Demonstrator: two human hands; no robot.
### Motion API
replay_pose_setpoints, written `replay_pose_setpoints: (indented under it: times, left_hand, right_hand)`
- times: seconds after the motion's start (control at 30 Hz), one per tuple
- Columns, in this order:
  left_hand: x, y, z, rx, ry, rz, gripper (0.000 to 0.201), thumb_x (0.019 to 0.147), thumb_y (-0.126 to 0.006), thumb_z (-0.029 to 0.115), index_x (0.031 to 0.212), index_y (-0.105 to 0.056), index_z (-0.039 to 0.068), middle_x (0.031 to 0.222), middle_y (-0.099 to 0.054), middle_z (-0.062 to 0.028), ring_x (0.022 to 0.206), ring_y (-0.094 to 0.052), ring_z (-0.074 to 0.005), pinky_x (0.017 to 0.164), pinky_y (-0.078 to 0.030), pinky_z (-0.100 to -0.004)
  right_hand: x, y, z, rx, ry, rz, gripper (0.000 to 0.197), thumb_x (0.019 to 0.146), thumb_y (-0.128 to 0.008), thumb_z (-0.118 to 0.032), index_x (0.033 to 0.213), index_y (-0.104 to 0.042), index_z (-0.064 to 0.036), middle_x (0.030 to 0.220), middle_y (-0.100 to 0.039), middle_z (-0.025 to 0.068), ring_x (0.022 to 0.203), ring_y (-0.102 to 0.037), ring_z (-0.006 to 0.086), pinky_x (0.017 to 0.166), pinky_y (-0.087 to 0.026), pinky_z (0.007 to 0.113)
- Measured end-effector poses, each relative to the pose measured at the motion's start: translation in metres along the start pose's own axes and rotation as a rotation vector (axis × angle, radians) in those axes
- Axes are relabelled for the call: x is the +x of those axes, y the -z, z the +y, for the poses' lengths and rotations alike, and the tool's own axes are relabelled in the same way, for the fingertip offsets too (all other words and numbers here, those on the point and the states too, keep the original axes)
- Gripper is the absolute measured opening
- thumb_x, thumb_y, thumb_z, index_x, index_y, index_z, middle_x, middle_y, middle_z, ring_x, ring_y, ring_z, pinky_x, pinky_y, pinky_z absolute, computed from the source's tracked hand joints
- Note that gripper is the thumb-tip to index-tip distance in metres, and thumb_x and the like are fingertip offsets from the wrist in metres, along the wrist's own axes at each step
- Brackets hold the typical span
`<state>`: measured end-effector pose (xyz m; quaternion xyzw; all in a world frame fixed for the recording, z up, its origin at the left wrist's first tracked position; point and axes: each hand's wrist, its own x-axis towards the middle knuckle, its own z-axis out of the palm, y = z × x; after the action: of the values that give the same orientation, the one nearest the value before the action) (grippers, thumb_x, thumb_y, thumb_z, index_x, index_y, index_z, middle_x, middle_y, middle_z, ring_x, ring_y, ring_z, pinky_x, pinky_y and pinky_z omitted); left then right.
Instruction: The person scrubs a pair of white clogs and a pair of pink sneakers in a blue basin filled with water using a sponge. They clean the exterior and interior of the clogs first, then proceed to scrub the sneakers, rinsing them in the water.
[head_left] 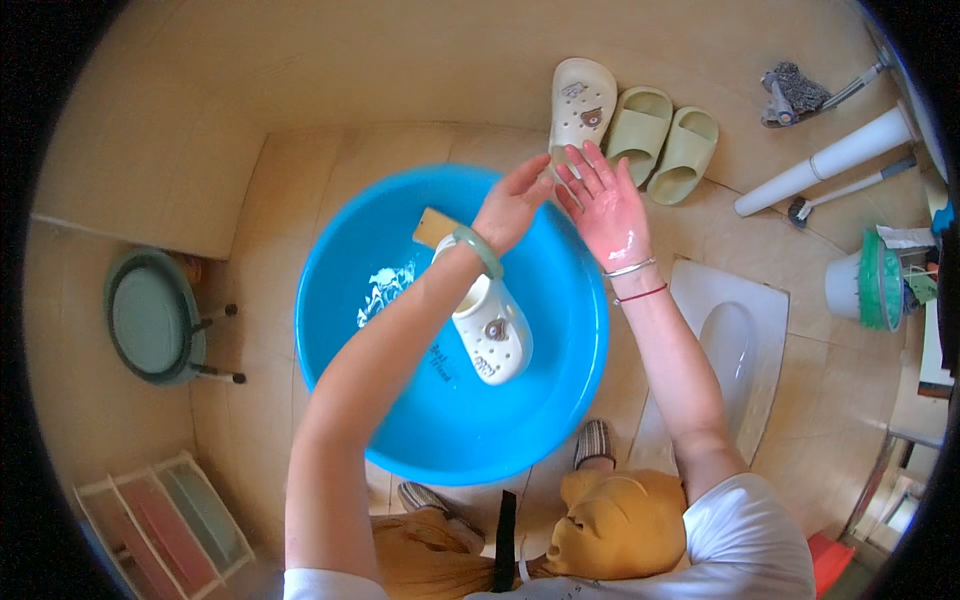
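Both hands are raised over the far right edge of a blue basin (480,430). My right hand (607,212) is turned palm up with its fingers spread, and the palm looks wet. Close beside it, my left hand (512,212) reaches toward its fingers; the left fingers are stretched out and hold nothing. Under my left wrist, which wears a pale green bangle (478,252), a white clog (492,335) with charms lies in the basin, partly covered by the arm. A tan block (433,227) sits beyond the clog; white suds (385,292) lie to its left.
Another white clog (580,105) and two green slides (640,125) stand beyond the basin. A squat toilet (735,345) is set in the floor at right, near a white pipe (825,160) and a lined bin (860,285). Green basins (150,315) lean at left above a rack (165,530).
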<state>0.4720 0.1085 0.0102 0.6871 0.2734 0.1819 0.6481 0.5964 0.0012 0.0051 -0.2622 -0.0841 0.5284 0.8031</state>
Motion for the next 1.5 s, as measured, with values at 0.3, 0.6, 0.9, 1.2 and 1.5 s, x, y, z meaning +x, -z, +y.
replay_pose_setpoints:
  times: [0.3,0.6,0.9,1.2,1.5]
  left_hand:
    - [-0.079,0.069,-0.082,0.763,0.01,0.084,0.047,0.091,-0.061,0.031,0.131,-0.056,0.006,0.131,-0.057,-0.0199,0.118,-0.055,-0.0379,0.1,-0.044,-0.0413]
    - [-0.139,0.086,-0.089,0.961,-0.299,-0.039,0.047,0.084,-0.067,0.028,0.125,-0.059,0.007,0.136,-0.05,-0.0156,0.128,-0.046,-0.0341,0.105,-0.04,-0.0444]
    - [-0.23,0.116,-0.102,1.179,0.174,-0.254,0.027,0.084,-0.057,0.026,0.103,-0.066,0.009,0.105,-0.068,-0.0146,0.099,-0.064,-0.0305,0.093,-0.044,-0.0434]
    - [-0.232,0.131,-0.19,0.201,0.036,0.099,0.046,0.088,-0.06,0.042,0.108,-0.067,0.002,0.094,-0.069,-0.0217,0.082,-0.065,-0.0354,0.075,-0.05,-0.0428]
    - [-0.215,0.13,-0.183,0.081,0.531,-0.053,0.048,0.091,-0.056,0.041,0.101,-0.066,-0.005,0.092,-0.069,-0.0196,0.078,-0.063,-0.0274,0.068,-0.049,-0.0399]
  right_hand:
    - [-0.043,0.0,0.074,-0.169,-0.284,0.074,0.056,0.1,-0.041,-0.05,0.14,-0.042,-0.0108,0.141,-0.047,0.008,0.123,-0.047,0.0231,0.103,-0.037,0.04]
    - [-0.066,0.021,0.13,-0.378,-0.494,0.098,0.06,0.098,-0.042,-0.053,0.14,-0.045,-0.0097,0.14,-0.049,0.009,0.123,-0.047,0.0219,0.103,-0.035,0.037]
    - [-0.018,-0.015,0.177,-1.338,-0.498,-0.194,0.063,0.089,-0.061,-0.049,0.132,-0.052,-0.0034,0.131,-0.054,0.0145,0.115,-0.054,0.0272,0.091,-0.047,0.04]
    - [0.06,-0.011,0.26,-2.008,-0.216,0.123,0.107,0.07,-0.076,-0.052,0.15,-0.019,-0.0092,0.141,-0.039,0.0234,0.122,-0.048,0.0399,0.1,-0.043,0.045]
    - [0.006,0.013,0.239,-2.432,-0.276,-0.387,0.096,0.076,-0.073,-0.034,0.153,-0.015,-0.0252,0.143,-0.036,0.0159,0.122,-0.046,0.0386,0.095,-0.045,0.053]
